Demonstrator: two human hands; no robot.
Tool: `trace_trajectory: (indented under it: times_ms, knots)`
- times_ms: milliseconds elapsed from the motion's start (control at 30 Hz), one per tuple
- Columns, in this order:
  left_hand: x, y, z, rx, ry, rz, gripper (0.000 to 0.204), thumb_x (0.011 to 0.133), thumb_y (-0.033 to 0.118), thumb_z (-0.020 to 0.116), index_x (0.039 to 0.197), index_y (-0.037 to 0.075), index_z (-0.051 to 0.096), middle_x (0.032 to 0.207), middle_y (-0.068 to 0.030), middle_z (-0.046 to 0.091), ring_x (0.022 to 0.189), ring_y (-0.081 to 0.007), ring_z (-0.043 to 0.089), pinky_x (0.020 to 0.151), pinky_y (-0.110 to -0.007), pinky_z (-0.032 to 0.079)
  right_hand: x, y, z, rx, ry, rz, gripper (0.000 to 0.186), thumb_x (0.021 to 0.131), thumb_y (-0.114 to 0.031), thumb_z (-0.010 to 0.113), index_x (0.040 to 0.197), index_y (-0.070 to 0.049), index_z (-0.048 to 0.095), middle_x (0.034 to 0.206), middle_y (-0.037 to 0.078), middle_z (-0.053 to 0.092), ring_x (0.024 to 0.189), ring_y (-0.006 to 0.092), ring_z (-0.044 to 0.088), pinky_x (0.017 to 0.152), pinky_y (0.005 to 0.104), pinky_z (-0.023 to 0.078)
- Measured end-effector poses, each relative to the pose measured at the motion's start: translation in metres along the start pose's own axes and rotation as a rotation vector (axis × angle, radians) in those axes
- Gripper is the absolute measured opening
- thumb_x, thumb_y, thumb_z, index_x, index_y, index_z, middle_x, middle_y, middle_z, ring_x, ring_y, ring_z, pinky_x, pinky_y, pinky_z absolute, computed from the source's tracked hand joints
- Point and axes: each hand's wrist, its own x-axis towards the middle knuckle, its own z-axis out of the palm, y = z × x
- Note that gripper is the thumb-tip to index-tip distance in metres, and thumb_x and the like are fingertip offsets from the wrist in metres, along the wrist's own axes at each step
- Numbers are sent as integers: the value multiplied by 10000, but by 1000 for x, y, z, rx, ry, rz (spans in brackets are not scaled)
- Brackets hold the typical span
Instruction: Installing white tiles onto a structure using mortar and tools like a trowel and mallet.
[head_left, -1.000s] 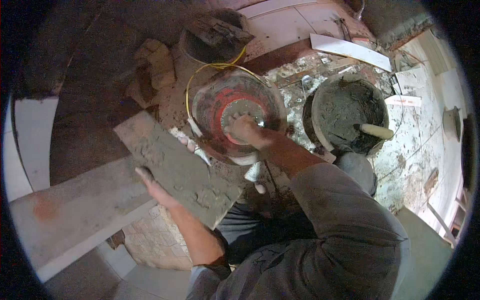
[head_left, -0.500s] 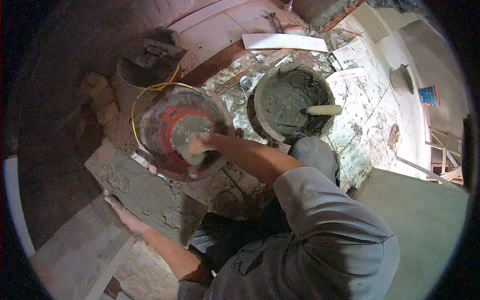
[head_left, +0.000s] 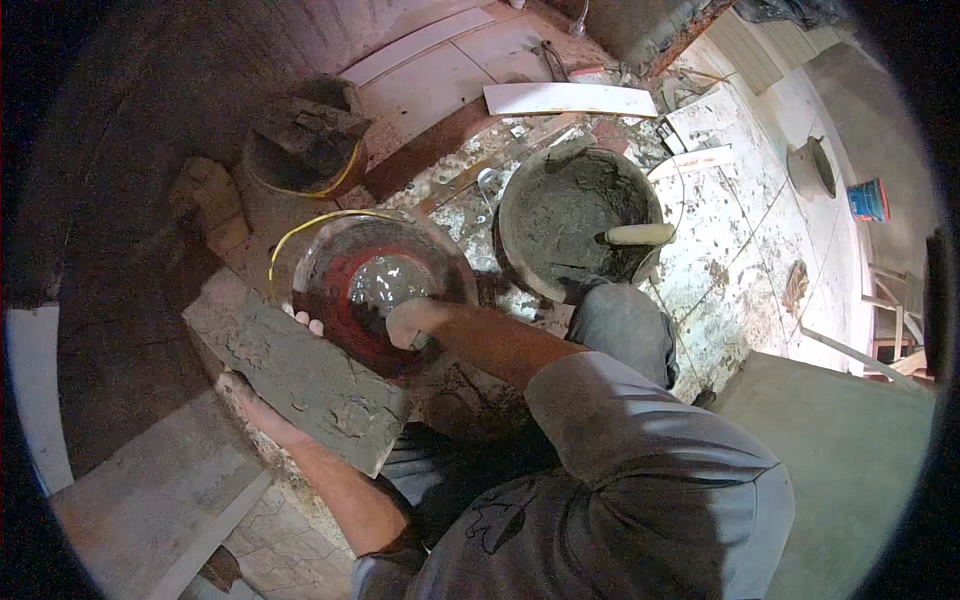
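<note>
My left hand (head_left: 262,412) is closed round a tile (head_left: 300,370) whose upper face is coated with rough grey mortar. Its thumb side lies along the near edge and fingertips show at the far edge. The tile tilts beside a bucket (head_left: 455,262) with a red-stained inside and a yellow handle (head_left: 325,225). Wet grey liquid (head_left: 385,280) shines at the bucket's bottom. My right hand (head_left: 412,324) reaches down inside, its fingers curled and mostly hidden, so what they hold, if anything, does not show.
Right of the bucket stands a tub of grey mortar (head_left: 575,200) with a pale-handled tool (head_left: 640,234) resting in it. A dark bucket (head_left: 300,150) stands at far left. A white strip (head_left: 570,99) lies behind, and a blue pot (head_left: 868,200) stands at far right.
The tile in my left hand has tipped, coming closer against the bucket. My right hand has shifted slightly right and nearer me inside the bucket. The view has moved a little.
</note>
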Motion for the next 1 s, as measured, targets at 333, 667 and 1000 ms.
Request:
trace_trajectory:
  times_ms: [333, 667, 1000]
  knots:
    - [11, -14, 10, -77, -157, -87, 826, 918, 634, 322, 1445, 2, 253, 1392, -309, 379, 1226, -463, 446, 1041, -517, 367, -30, -42, -79, -98, 234, 139, 160, 779, -209, 615, 815, -104, 729, 788, 87, 694, 763, 309, 684, 592, 423, 542]
    - [30, -29, 29, -108, 40, -109, 856, 890, 653, 382, 1433, 0, 272, 1322, -334, 431, 1140, -495, 497, 965, -551, 424, -116, -45, -190, 483, 450, 408, 286, 856, -271, 502, 862, -47, 681, 787, 175, 640, 724, 318, 618, 663, 442, 501]
    - [40, -48, 39, -113, 54, -127, 845, 902, 652, 347, 1421, -11, 288, 1315, -357, 426, 1174, -505, 471, 1016, -557, 380, -318, 67, -244, 185, 449, 968, 383, 880, -348, 478, 1026, -64, 688, 984, 258, 656, 954, 386, 644, 819, 468, 519]
